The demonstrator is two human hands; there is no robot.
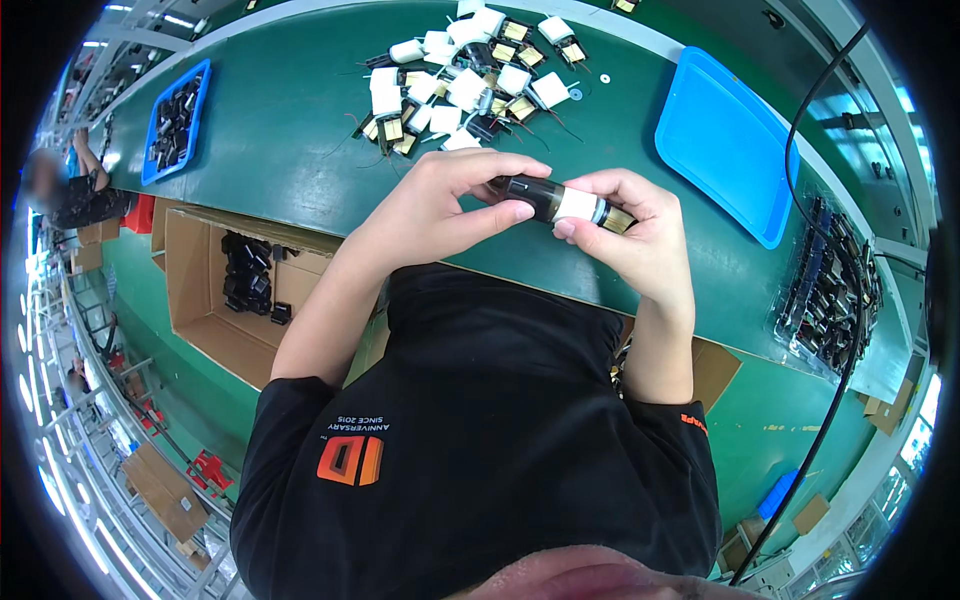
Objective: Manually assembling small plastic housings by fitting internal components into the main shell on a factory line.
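Observation:
Both of my hands are on one short tube-shaped device, held level above the near edge of the green table (280,110). Its left part is a glossy black casing (535,196); to the right come a white section (576,206) and a gold-coloured end. My left hand (450,205) pinches the black end between thumb and fingers. Around the white and gold end, the thumb and fingers of my right hand (640,222) are closed. Just beyond my hands lies a loose pile of white-capped parts (466,88) with gold and black bodies and thin wires.
An empty-looking blue tray (725,140) lies at the right, a black cable (797,130) hanging past it. Farther right are many black pieces (835,290) in clear plastic. A blue bin (150,165) of black parts stands left, above a cardboard box (195,290). Another person (80,195) sits far left.

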